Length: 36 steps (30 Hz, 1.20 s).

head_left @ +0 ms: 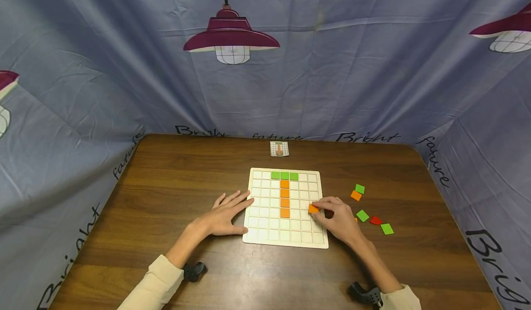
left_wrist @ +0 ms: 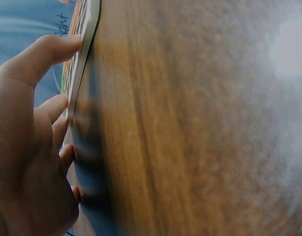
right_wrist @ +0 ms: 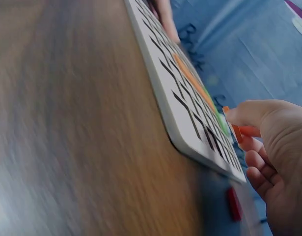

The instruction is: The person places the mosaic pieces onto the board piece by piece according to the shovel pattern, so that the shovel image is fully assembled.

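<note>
A white grid board lies on the table, bearing a row of green tiles with a column of orange tiles running down from its middle. Over the board's right side, my right hand pinches an orange tile between thumb and fingers; the right wrist view shows this orange tile tilted above the board. My left hand has its fingers spread, with the fingertips touching the board's left edge. In the left wrist view the thumb rests against the board's rim.
Right of the board lie loose green tiles, an orange tile and a red piece. Part of another orange tile shows beside my right hand. A small pattern card lies beyond the board. Blue-grey cloth hangs behind the wooden table.
</note>
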### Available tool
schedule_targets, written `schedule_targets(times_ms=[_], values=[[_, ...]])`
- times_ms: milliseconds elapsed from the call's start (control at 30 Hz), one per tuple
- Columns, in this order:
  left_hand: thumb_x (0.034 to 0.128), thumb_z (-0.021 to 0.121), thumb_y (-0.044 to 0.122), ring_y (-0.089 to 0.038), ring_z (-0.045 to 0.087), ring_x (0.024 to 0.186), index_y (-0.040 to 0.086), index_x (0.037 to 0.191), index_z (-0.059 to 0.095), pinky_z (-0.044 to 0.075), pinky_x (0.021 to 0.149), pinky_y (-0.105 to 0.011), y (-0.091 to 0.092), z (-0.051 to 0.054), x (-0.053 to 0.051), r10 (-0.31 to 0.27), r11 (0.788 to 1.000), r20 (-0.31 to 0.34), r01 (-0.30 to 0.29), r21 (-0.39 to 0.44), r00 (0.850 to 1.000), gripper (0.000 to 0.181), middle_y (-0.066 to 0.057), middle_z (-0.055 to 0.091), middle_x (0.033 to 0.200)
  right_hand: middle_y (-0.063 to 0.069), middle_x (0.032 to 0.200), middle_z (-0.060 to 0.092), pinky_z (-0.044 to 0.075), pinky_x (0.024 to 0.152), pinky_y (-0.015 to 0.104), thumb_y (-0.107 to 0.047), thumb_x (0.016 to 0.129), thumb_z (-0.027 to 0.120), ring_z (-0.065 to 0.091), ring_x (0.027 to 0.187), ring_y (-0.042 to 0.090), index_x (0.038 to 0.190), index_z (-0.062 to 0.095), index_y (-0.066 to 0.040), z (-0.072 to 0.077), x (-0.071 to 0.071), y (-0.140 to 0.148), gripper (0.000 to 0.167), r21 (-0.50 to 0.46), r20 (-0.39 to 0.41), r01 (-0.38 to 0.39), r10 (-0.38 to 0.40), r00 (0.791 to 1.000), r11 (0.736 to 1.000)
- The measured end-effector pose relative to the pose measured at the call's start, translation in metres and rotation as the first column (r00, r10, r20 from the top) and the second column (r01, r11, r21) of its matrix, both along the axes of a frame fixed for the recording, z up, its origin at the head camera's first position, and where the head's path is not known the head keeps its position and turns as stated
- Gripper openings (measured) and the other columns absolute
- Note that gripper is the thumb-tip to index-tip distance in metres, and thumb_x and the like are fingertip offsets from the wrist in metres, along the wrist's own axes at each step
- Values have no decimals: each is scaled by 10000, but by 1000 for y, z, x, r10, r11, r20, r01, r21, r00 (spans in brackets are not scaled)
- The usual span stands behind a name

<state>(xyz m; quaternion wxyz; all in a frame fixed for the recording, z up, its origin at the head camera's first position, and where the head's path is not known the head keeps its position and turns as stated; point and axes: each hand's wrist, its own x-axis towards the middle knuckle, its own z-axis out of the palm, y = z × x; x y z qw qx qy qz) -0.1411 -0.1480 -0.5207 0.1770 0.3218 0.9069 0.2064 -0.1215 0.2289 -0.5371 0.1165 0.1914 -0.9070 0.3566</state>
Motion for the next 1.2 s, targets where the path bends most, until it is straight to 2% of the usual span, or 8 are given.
schedule_targets(times_ms=[133,400,800,1200], values=[[908,648,534,-277,76,1514,210,1599,273,9,1159,-598,0,0,0,1,1000,-2,-1,1,1000,851,-3,124,1665,-17,990,691,537,762,375,-78,760,854,610,944,183,1034,797,-65,-1,1,-13,280,-23,25,-49,49,998,999],[908,651,527,-274,78,1514,216,1600,272,18,1159,-599,0,-1,1,5,1000,-9,-5,-11,1000,848,5,124,1665,-16,1002,675,523,844,415,-100,778,847,579,973,179,1062,795,-87,-4,3,-31,289,9,100,-67,66,993,998],[910,647,529,-269,70,1515,221,1602,266,15,1161,-592,0,-1,0,5,1000,-7,-5,-14,1000,847,7,115,1666,2,978,669,531,777,364,-101,771,863,574,922,178,1039,797,-77,-5,0,-39,276,44,79,-91,88,993,995],[904,650,536,-266,77,1515,227,1602,267,19,1163,-589,1,-1,0,7,1000,-12,-7,-20,1000,854,16,118,1666,-19,998,659,495,839,411,-136,790,854,563,956,182,1037,802,-105,-5,-1,-43,254,50,117,-90,83,990,995]])
